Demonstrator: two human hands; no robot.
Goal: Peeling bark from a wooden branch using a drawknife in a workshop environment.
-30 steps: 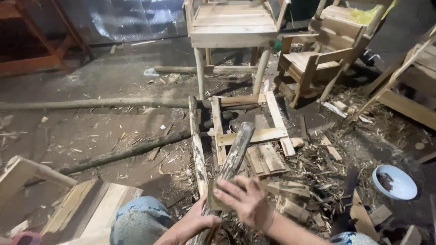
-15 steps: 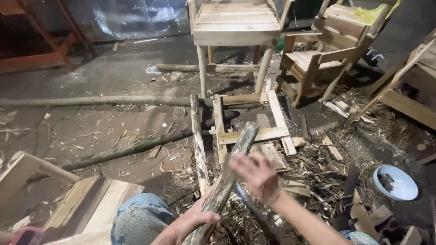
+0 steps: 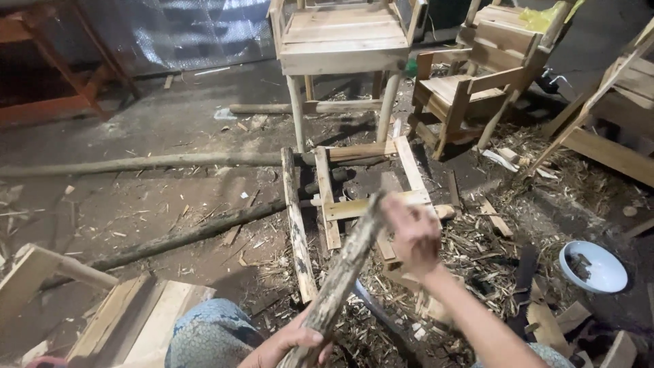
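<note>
Gripping the rough pole (image 3: pixel 340 272) low with the left hand (image 3: pixel 289 344), fingers wrapped round it, slanting up over the littered floor (image 3: pixel 170 204). Cupping its top end with the right hand (image 3: pixel 412 238), fingers curled; keeping both holds firm, clear of the frame (image 3: pixel 361 197).

The left hand (image 3: pixel 289 344) is being kept curled low, while the right hand (image 3: pixel 412 235) is being raised, fingers bent.
</note>
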